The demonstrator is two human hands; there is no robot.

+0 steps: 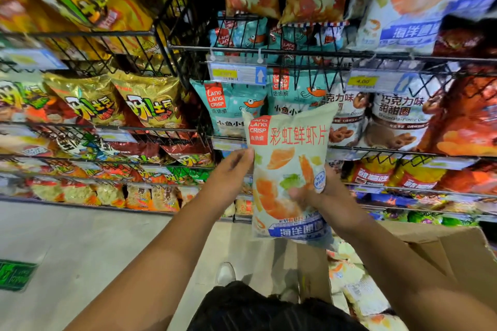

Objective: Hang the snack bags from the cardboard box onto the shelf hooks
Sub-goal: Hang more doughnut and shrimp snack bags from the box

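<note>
Down at our right, the cardboard box [457, 247] stands open. Both arms stretch forward. Our right hand [322, 196] wraps its grip on the snack bag [289, 142], thumb across the front. Our left hand [231, 169] meets the bag's left edge, and we can't tell if it pinches. The bag is upright before the wire shelf [269, 50].

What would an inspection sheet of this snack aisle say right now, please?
Surface: pale floor, green sticker at left.
Job's things: shrimp chip bag held up before the wire shelves; open cardboard box at lower right, spare bags inside.
Clutter: nothing seen.
Hands: right hand grips the bag's lower right; left hand touches its left edge, grip blurred.
Cables: nothing seen.
Surroundings: stocked snack packs; price tags on the rails.
</note>
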